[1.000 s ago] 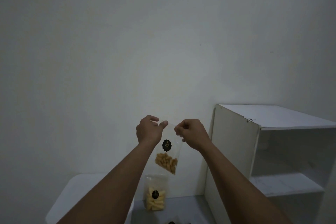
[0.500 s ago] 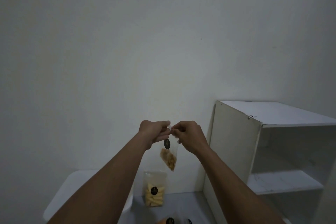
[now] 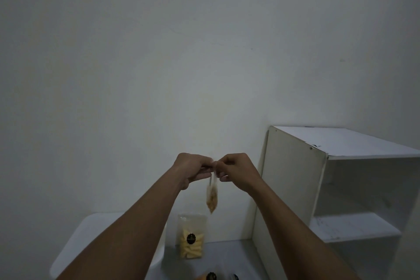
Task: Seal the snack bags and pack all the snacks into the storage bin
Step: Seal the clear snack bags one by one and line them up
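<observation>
Above tabletop [image 3: 229, 254], left hand [image 3: 193, 169] and right hand [image 3: 236, 169] both pinch top of small bag [image 3: 211, 199], fingers curled, hands nearly touching. Bag hangs free, edge-on, brown snacks at its bottom. Second bag [image 3: 192, 237], pale sticks inside, stands at far edge against wall. White bin [image 3: 95, 234] at left edge, partly behind arm. Shelf [image 3: 295, 188] at right.
</observation>
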The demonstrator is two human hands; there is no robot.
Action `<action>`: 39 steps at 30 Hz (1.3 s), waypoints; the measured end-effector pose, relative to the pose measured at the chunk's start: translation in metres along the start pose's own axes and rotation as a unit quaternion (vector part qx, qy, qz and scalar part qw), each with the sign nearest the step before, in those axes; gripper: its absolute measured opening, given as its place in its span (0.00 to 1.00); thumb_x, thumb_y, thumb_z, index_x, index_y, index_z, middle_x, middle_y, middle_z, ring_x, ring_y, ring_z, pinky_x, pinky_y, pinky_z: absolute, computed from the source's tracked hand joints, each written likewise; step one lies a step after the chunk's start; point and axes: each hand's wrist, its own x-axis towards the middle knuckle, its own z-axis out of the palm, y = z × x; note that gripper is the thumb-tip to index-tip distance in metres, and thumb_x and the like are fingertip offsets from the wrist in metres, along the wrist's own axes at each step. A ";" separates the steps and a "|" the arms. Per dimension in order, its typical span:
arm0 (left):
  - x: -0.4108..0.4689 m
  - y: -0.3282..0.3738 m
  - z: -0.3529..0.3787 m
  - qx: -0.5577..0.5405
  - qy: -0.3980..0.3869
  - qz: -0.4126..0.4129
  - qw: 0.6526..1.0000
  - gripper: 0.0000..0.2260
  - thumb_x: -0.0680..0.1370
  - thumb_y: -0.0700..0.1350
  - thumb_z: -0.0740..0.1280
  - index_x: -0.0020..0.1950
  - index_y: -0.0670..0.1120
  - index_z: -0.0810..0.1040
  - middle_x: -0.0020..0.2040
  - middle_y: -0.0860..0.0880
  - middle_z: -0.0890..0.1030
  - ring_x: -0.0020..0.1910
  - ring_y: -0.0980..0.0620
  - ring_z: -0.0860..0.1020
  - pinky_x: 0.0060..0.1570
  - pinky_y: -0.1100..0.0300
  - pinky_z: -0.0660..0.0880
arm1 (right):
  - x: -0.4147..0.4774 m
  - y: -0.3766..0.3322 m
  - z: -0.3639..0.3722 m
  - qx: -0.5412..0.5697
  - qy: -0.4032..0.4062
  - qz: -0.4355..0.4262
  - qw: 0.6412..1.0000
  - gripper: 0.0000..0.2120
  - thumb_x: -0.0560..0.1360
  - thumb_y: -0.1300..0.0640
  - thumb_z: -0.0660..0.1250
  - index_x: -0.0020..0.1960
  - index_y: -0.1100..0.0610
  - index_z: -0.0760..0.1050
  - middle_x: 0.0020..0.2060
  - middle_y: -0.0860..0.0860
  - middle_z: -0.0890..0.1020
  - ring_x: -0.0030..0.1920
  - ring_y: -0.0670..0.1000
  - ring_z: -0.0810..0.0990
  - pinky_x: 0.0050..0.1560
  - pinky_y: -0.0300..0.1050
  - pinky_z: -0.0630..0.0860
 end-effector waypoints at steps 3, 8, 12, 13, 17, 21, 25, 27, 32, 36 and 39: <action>0.000 -0.004 -0.005 0.003 -0.007 0.002 1.000 0.06 0.73 0.33 0.72 0.50 0.34 0.83 0.45 0.39 0.86 0.45 0.47 0.86 0.47 0.56 0.83 | -0.002 -0.003 -0.003 0.035 -0.038 0.040 0.998 0.06 0.74 0.64 0.68 0.44 0.66 0.82 0.39 0.61 0.85 0.38 0.53 0.84 0.43 0.46 0.84; 0.000 -0.008 -0.011 -0.019 -0.013 -0.003 1.000 0.06 0.74 0.33 0.71 0.50 0.35 0.83 0.45 0.38 0.85 0.40 0.48 0.84 0.48 0.56 0.83 | -0.005 -0.003 0.001 0.072 -0.060 0.064 0.994 0.07 0.76 0.64 0.66 0.47 0.67 0.81 0.38 0.57 0.83 0.38 0.50 0.82 0.40 0.41 0.80; -0.002 -0.013 -0.016 -0.019 -0.021 -0.012 1.000 0.08 0.75 0.35 0.71 0.51 0.34 0.82 0.45 0.40 0.85 0.40 0.49 0.85 0.44 0.57 0.83 | -0.006 -0.003 0.009 0.031 -0.054 0.042 0.997 0.06 0.76 0.65 0.67 0.45 0.67 0.81 0.35 0.55 0.82 0.35 0.48 0.80 0.37 0.39 0.80; -0.002 -0.015 -0.018 -0.008 -0.020 -0.011 1.000 0.09 0.75 0.38 0.73 0.51 0.34 0.82 0.45 0.41 0.85 0.40 0.50 0.85 0.44 0.57 0.83 | -0.006 -0.003 0.010 0.023 -0.055 0.038 0.998 0.06 0.76 0.65 0.67 0.45 0.67 0.81 0.35 0.55 0.82 0.35 0.48 0.80 0.37 0.39 0.79; 0.000 -0.022 -0.023 0.036 -0.010 -0.001 0.999 0.08 0.74 0.38 0.74 0.50 0.35 0.83 0.47 0.39 0.86 0.41 0.50 0.85 0.43 0.58 0.83 | -0.010 0.004 0.014 0.022 -0.057 0.045 0.997 0.06 0.76 0.66 0.66 0.45 0.69 0.81 0.37 0.60 0.81 0.37 0.51 0.80 0.38 0.40 0.81; 0.004 -0.031 -0.022 0.066 -0.008 -0.001 0.998 0.08 0.75 0.36 0.72 0.51 0.33 0.82 0.47 0.38 0.85 0.42 0.49 0.85 0.43 0.57 0.83 | -0.012 0.019 0.017 0.015 -0.055 0.055 0.997 0.06 0.77 0.66 0.66 0.46 0.68 0.81 0.43 0.66 0.83 0.39 0.54 0.82 0.38 0.40 0.81; 0.010 -0.040 -0.020 0.086 -0.038 0.001 0.996 0.12 0.72 0.43 0.77 0.49 0.36 0.84 0.45 0.41 0.86 0.46 0.48 0.86 0.48 0.55 0.83 | -0.007 0.034 0.016 0.020 -0.066 0.052 0.996 0.07 0.77 0.64 0.67 0.47 0.67 0.82 0.43 0.65 0.83 0.39 0.54 0.82 0.40 0.41 0.82; 0.016 -0.044 -0.018 0.086 -0.038 -0.003 0.996 0.09 0.72 0.39 0.76 0.48 0.35 0.84 0.44 0.40 0.86 0.46 0.47 0.86 0.49 0.55 0.83 | -0.002 0.042 0.015 0.020 -0.072 0.054 0.996 0.06 0.77 0.64 0.68 0.45 0.68 0.82 0.40 0.65 0.83 0.38 0.53 0.81 0.41 0.43 0.83; 0.034 -0.047 -0.008 0.075 -0.008 -0.028 0.997 0.05 0.73 0.33 0.72 0.48 0.32 0.83 0.43 0.36 0.85 0.41 0.46 0.86 0.43 0.58 0.83 | 0.013 0.056 0.012 0.020 -0.077 0.068 0.994 0.06 0.76 0.65 0.68 0.43 0.65 0.83 0.35 0.57 0.83 0.35 0.50 0.81 0.40 0.42 0.81; 0.050 -0.044 -0.001 0.010 -0.002 -0.040 0.999 0.07 0.74 0.34 0.71 0.50 0.33 0.82 0.44 0.37 0.86 0.42 0.47 0.85 0.42 0.58 0.82 | 0.028 0.061 0.006 0.070 -0.058 0.083 0.992 0.06 0.76 0.66 0.67 0.45 0.68 0.81 0.35 0.58 0.83 0.35 0.50 0.82 0.38 0.40 0.80; 0.059 -0.042 0.000 -0.029 0.002 -0.069 0.997 0.08 0.74 0.36 0.71 0.51 0.36 0.83 0.43 0.41 0.86 0.42 0.47 0.85 0.43 0.56 0.82 | 0.039 0.065 -0.003 0.109 -0.046 0.102 0.988 0.06 0.76 0.66 0.66 0.45 0.68 0.81 0.36 0.58 0.83 0.35 0.51 0.81 0.38 0.41 0.80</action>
